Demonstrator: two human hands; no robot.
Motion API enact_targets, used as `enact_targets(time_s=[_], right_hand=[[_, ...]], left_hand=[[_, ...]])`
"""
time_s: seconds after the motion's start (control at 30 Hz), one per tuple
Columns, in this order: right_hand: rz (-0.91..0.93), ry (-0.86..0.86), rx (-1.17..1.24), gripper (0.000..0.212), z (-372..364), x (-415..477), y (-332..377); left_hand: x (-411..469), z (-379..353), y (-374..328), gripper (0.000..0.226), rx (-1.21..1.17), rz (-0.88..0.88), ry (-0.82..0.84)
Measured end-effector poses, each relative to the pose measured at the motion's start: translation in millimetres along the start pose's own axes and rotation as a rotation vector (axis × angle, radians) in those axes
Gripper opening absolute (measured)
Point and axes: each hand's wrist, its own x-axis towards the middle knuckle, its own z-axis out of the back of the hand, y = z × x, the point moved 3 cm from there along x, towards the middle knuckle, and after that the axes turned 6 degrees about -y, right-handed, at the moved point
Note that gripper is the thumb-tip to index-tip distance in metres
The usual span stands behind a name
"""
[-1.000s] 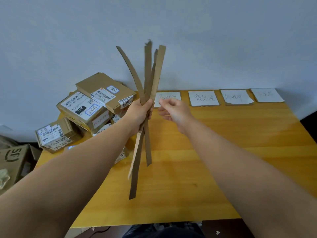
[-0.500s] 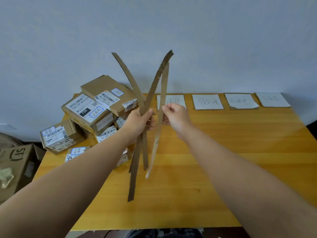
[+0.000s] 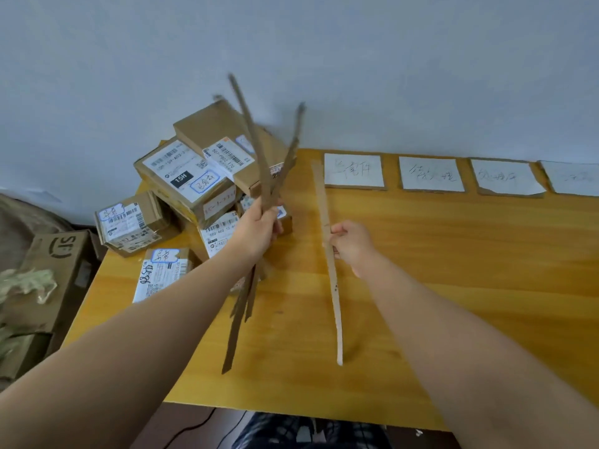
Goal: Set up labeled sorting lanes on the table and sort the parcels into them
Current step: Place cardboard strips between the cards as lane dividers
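Over a wooden table [image 3: 421, 254], the left hand [image 3: 256, 231] grips a bundle of cardboard strips [image 3: 259, 163] beside piled parcels [image 3: 194, 189], while the right hand [image 3: 351, 243] pinches one strip [image 3: 334, 303] near four label cards [image 3: 431, 174].

Both bare arms extended forward. Left forearm enters from 7 o'clock, left hand [image 3: 259, 228] fisted round strip bundle [image 3: 239, 319]. Right forearm enters from 5 o'clock, right hand [image 3: 350, 244] pinching single strip [image 3: 335, 303]. Hands apart.
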Motion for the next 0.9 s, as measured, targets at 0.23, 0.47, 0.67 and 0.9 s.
enact_targets(time_s=[0.23, 0.47, 0.67, 0.9], right_hand=[[-0.12, -0.018, 0.0, 0.015, -26, 18, -24], [-0.148, -0.026, 0.014, 0.019, -30, 31, -19], [-0.15, -0.064, -0.058, 0.025, -33, 39, -18], [-0.206, -0.105, 0.033, 0.021, -38, 41, -24]], left_hand=[[10, -6, 20, 0.022, -0.011, 0.001, -0.018], [24, -7, 19, 0.019, -0.063, 0.041, -0.03], [30, -8, 17, 0.02, -0.073, 0.04, -0.02], [30, -5, 20, 0.02, -0.077, 0.048, -0.016]])
